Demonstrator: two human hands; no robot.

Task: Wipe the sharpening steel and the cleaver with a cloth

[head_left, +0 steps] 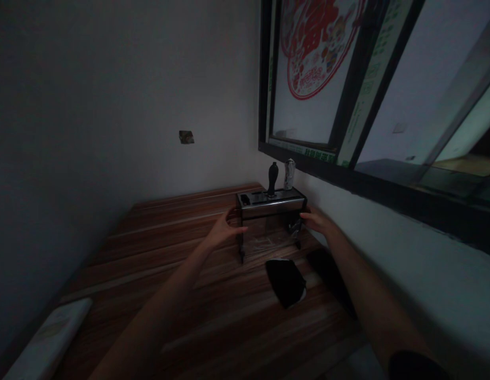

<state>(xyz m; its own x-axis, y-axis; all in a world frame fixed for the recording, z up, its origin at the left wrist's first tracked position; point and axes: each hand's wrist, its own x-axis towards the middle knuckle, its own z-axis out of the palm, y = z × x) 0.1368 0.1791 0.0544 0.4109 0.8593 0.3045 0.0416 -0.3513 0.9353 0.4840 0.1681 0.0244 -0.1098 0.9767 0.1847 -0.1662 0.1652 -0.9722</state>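
Note:
A silver-and-black rack [273, 207] on short legs, with slots in its top, stands on the wood-patterned table. My left hand [225, 230] grips its left side, thumb at the front and fingers partly hidden behind. At the right end my right hand [315, 219] closes on the side with thumb and fingers. A black handle-shaped piece [273, 179] sticks up from the top, and a plastic-wrapped piece [289, 174] rises beside it. Clear plastic film [264, 244] shows under the top. In front lies a dark flat piece [286, 282] with a pale edge.
Another long dark piece [330, 277] lies by my right forearm. A white box-like object [50, 338] rests at the table's left front. Walls meet behind the rack, and a window frame [332, 182] borders the right side. The light is dim.

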